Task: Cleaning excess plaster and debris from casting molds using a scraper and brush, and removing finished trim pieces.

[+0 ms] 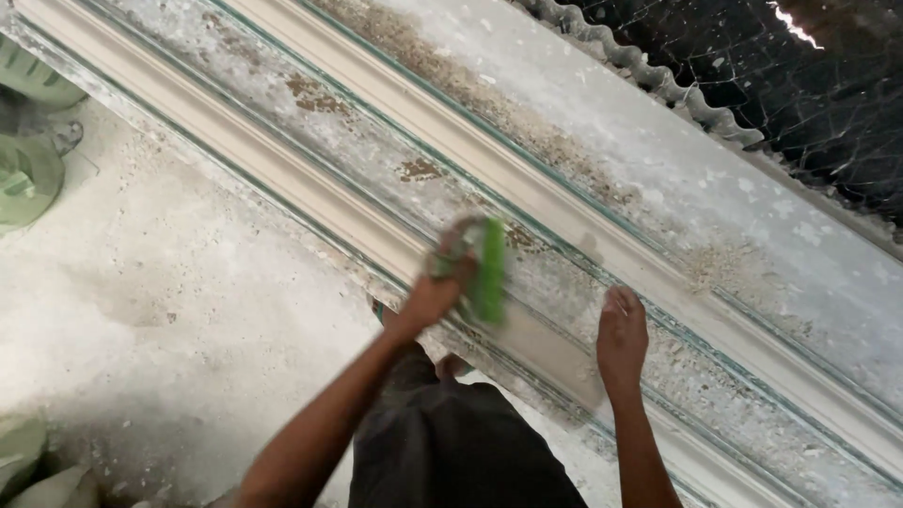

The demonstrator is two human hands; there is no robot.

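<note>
A long, pale moulded form with ridges and grooves runs diagonally from the upper left to the lower right, dusted with white powder and brown patches. My left hand grips a green brush against the form's middle groove; both are blurred by motion. My right hand lies flat, fingers together, on the form's near ridge, a little to the right of the brush. It holds nothing.
A white, dusty floor lies to the left of the form. Green round containers stand at the left edge. A corrugated sheet edge and dark netting fill the upper right. My dark trousers are below.
</note>
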